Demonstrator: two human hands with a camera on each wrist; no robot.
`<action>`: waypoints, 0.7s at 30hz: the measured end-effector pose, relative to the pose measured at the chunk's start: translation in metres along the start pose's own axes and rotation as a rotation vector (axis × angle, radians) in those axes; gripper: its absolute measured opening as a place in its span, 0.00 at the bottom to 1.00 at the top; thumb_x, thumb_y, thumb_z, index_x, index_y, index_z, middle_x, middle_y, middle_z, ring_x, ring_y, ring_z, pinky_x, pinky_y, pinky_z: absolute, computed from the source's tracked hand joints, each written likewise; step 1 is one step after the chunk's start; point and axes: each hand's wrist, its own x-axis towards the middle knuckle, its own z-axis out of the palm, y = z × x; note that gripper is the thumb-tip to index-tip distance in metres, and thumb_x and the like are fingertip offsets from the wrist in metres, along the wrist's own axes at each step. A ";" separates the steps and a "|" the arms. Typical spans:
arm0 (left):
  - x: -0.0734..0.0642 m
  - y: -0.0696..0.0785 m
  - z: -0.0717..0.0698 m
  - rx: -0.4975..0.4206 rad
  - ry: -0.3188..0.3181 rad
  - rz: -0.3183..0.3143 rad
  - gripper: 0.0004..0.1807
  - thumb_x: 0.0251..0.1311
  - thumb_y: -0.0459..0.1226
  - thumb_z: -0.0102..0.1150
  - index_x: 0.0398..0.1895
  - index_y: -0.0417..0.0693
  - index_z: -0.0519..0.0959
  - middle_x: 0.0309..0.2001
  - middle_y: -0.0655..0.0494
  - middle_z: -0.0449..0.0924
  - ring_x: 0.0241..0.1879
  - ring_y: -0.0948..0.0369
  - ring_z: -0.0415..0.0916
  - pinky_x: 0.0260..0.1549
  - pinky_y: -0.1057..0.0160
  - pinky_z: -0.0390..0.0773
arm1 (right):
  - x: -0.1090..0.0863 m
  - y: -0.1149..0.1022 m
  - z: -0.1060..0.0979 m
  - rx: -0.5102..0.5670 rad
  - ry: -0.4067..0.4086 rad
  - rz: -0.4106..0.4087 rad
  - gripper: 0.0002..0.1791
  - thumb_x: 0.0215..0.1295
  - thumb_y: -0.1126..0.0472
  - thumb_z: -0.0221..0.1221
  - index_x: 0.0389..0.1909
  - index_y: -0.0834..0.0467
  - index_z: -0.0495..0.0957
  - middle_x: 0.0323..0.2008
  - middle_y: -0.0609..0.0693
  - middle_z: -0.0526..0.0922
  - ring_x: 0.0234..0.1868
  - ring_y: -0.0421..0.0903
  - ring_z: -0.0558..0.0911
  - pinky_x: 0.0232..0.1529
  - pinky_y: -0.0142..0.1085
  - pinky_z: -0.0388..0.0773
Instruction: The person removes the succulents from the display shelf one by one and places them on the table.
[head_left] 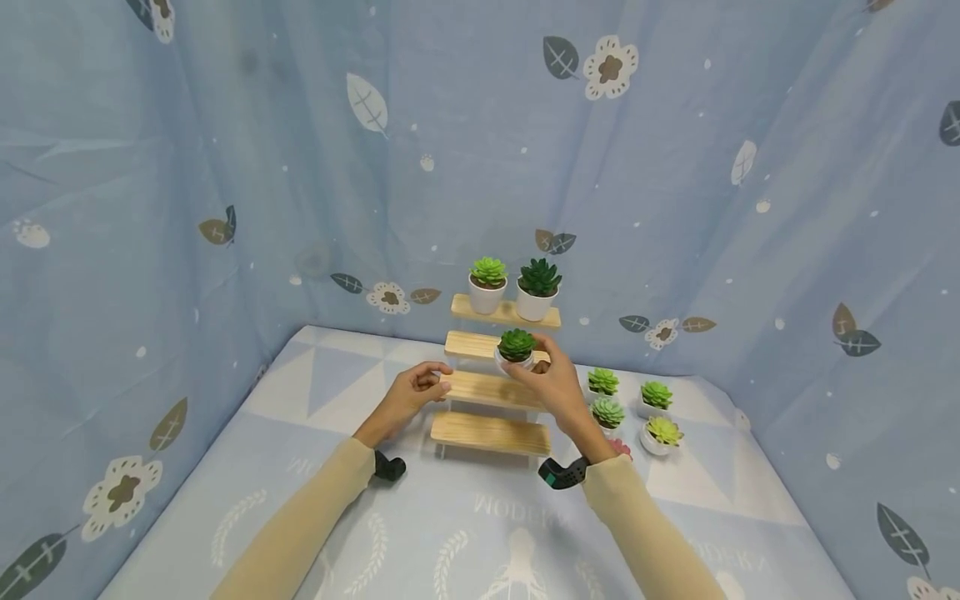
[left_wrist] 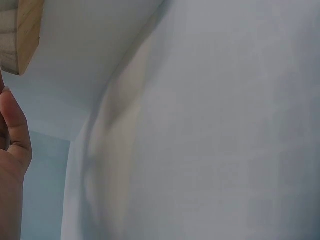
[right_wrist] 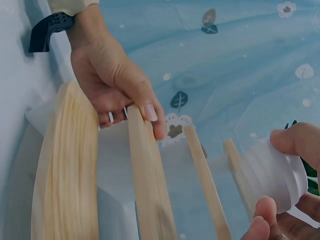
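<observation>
Right hand sets a succulent pot on the stepped shelf

The right hand (head_left: 553,382) pinches the small white succulent pot (head_left: 516,350) at the wooden shelf's (head_left: 491,433) second-highest step; the left hand (head_left: 411,396) grips a lower step's left end.

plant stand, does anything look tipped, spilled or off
Nothing stands out. The wooden stand sits level, its two top pots upright. The right hand holds a small potted succulent upright, and the left hand steadies a step.

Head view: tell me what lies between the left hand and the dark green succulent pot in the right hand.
In the head view, only bare wood of the stepped wooden shelf lies between the left hand and the succulent pot that the right hand holds.
</observation>
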 end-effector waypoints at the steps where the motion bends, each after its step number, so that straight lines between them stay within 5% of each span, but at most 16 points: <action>1: 0.001 0.000 0.000 0.005 0.002 0.004 0.23 0.69 0.43 0.67 0.63 0.45 0.77 0.41 0.47 0.82 0.42 0.51 0.81 0.52 0.41 0.82 | 0.000 0.000 -0.002 0.002 0.000 -0.003 0.40 0.61 0.44 0.73 0.72 0.42 0.68 0.53 0.54 0.76 0.31 0.49 0.75 0.27 0.41 0.73; 5: 0.002 0.000 0.000 0.001 0.008 0.001 0.22 0.69 0.43 0.67 0.62 0.45 0.78 0.41 0.46 0.82 0.41 0.53 0.81 0.52 0.42 0.83 | -0.003 0.001 -0.008 -0.012 0.006 0.001 0.38 0.61 0.44 0.73 0.71 0.41 0.69 0.47 0.54 0.77 0.29 0.48 0.73 0.25 0.39 0.71; 14: 0.002 0.000 0.000 -0.008 0.009 -0.011 0.22 0.70 0.42 0.67 0.63 0.43 0.77 0.41 0.45 0.81 0.44 0.42 0.79 0.53 0.39 0.81 | -0.009 0.010 -0.024 -0.016 0.016 0.006 0.41 0.62 0.45 0.73 0.73 0.46 0.67 0.61 0.54 0.72 0.31 0.53 0.74 0.22 0.40 0.74; 21: 0.003 -0.001 0.000 -0.023 0.013 -0.011 0.22 0.69 0.41 0.67 0.62 0.43 0.77 0.41 0.45 0.81 0.41 0.52 0.81 0.53 0.39 0.81 | -0.015 0.018 -0.036 0.008 0.019 0.035 0.44 0.61 0.42 0.73 0.75 0.44 0.64 0.33 0.58 0.78 0.25 0.52 0.72 0.20 0.41 0.74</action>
